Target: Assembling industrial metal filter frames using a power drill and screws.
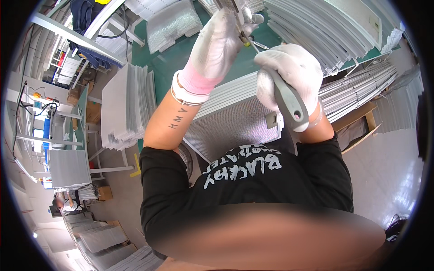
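Observation:
My left hand (pixel 219 43), in a white glove with a pink cuff, is raised at the top middle. Its fingers are closed around a narrow metal piece (pixel 231 6), partly cut off by the upper edge. My right hand (pixel 296 72), also gloved in white, grips a grey-handled tool (pixel 289 99) with a hole in the handle's end. A thin metal shaft (pixel 254 44) runs from this tool toward the left hand; its tip's shape is unclear. Below both hands, a silver mesh filter panel (pixel 235 122) with a small latch (pixel 271 120) leans close to my body.
A green table (pixel 174 67) bears bubble wrap (pixel 174 25) and stacked metal panels (pixel 312 31). More panels stand at the left (pixel 126 106). Bundled strips (pixel 361 90) and a cardboard box (pixel 364 124) lie at the right. Far left, a person (pixel 70 204) stands among panel stacks.

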`<state>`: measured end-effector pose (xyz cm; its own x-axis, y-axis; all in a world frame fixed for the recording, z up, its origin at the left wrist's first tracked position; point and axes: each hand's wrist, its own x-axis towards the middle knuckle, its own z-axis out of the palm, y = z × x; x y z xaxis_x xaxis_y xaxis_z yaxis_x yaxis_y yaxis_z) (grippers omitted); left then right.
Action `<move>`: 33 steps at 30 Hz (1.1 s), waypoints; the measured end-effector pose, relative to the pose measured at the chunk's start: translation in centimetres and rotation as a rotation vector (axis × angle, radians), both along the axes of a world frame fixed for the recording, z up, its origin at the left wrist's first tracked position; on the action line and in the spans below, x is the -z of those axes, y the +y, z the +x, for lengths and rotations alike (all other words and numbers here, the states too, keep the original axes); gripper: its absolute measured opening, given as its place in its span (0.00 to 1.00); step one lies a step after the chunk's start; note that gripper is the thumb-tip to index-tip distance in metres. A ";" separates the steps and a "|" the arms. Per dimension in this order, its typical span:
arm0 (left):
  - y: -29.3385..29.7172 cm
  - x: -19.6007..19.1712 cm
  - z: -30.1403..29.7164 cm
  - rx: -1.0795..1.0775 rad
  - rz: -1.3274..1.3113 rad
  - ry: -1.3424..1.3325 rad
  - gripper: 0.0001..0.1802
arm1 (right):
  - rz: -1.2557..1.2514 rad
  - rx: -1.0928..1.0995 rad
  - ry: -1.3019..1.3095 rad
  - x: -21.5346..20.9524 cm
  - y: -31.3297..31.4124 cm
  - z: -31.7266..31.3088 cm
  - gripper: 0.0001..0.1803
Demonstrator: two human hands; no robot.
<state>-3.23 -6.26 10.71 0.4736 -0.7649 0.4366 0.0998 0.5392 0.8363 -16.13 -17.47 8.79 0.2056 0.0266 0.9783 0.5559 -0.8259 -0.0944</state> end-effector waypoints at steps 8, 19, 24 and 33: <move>-0.3 1.0 1.8 0.132 -0.158 -0.297 0.23 | -0.014 0.008 0.004 -0.2 -0.1 -0.8 0.09; 0.2 1.0 1.4 -0.015 -0.013 -0.292 0.24 | 0.033 0.005 0.189 -0.6 0.7 0.4 0.12; 0.4 0.9 1.6 0.029 0.033 -0.251 0.26 | 0.114 -0.076 0.159 -1.8 -0.1 -2.0 0.08; 0.4 0.2 1.5 0.386 -0.356 0.038 0.43 | 0.470 0.082 0.423 4.1 -4.9 4.2 0.03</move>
